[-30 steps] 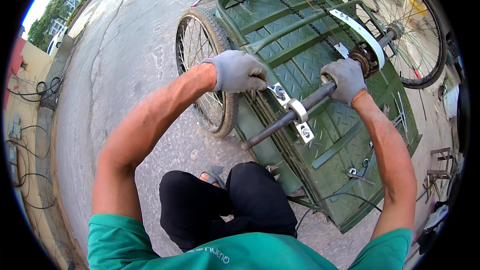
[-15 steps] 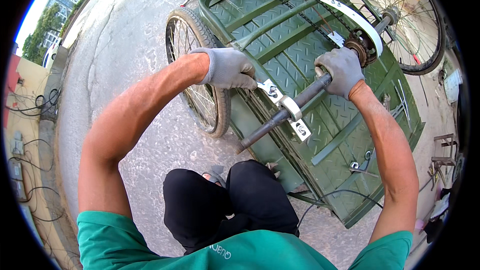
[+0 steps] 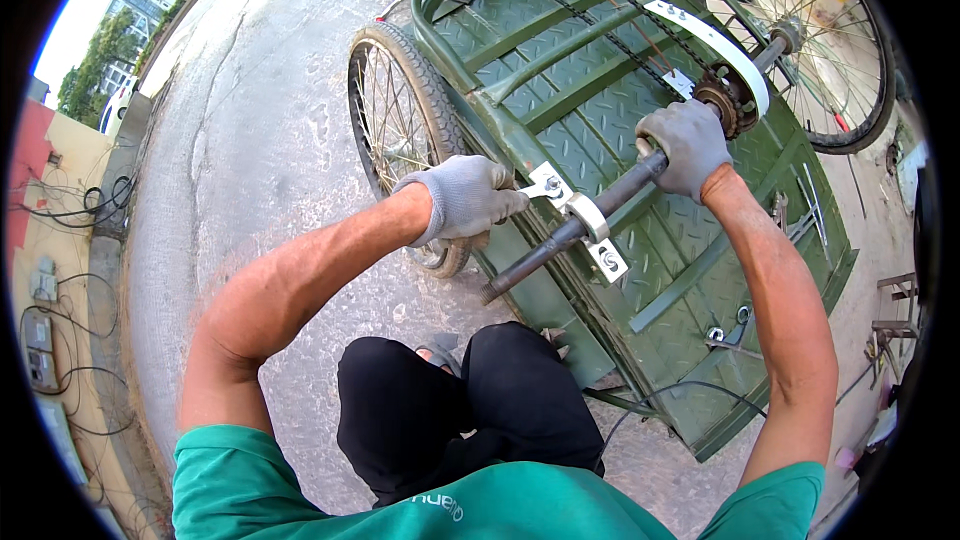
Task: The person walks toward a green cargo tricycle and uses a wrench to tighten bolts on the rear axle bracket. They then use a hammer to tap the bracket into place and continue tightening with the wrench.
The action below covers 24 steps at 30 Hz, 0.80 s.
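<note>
My left hand (image 3: pixel 465 198), in a grey glove, is closed on the handle of a silver wrench (image 3: pixel 536 189). The wrench's head is at a bolt on the white bearing bracket (image 3: pixel 588 220), which is fixed on a green frame rail. Through the bracket's ring runs a dark steel axle (image 3: pixel 540 258), its threaded end sticking out toward my knees. My gloved right hand (image 3: pixel 685 147) is wrapped round this axle, beside the rusty sprocket (image 3: pixel 728 105). A chain (image 3: pixel 560 5) runs from the sprocket, and a curved white strap (image 3: pixel 720 35) arches over it.
The green tread-plate cart bed (image 3: pixel 690 260) lies under the axle. One spoked wheel (image 3: pixel 400 130) is at its left, another (image 3: pixel 815 40) at the far right. Spanners (image 3: pixel 735 335) and metal rods (image 3: pixel 812 202) rest on the bed. A black cable (image 3: pixel 690 384) crosses its near corner.
My left hand has swung down and toward me with the wrench, turning it about the bolt. My right hand keeps its grip on the axle. The whole view has shifted slightly.
</note>
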### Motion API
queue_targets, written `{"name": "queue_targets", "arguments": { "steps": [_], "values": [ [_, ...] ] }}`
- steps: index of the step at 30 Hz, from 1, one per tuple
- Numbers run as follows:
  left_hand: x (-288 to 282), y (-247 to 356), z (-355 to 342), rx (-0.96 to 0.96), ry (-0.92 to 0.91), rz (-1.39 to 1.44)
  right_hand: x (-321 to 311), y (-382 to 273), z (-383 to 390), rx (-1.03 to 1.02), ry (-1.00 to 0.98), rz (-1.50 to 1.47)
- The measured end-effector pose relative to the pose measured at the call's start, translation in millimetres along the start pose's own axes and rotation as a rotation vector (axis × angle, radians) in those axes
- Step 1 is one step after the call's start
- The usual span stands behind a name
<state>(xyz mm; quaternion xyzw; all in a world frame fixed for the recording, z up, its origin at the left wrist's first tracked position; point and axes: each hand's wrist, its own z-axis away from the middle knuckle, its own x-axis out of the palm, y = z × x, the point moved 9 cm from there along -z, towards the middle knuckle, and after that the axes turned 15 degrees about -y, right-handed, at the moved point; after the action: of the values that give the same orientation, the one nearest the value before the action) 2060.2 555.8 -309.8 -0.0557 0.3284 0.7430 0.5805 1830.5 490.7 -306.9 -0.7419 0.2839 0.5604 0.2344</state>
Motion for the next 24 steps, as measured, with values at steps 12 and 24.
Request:
{"name": "queue_targets", "arguments": {
  "steps": [12,24],
  "values": [
    [74.8,-30.7,-22.9,0.307,0.152,0.987,-2.1,-2.6,-1.1,0.017,0.038,0.032],
    [47.9,-38.6,0.3,0.274,0.142,0.525,-7.5,-6.9,-0.6,0.027,0.023,0.053]
  ]
}}
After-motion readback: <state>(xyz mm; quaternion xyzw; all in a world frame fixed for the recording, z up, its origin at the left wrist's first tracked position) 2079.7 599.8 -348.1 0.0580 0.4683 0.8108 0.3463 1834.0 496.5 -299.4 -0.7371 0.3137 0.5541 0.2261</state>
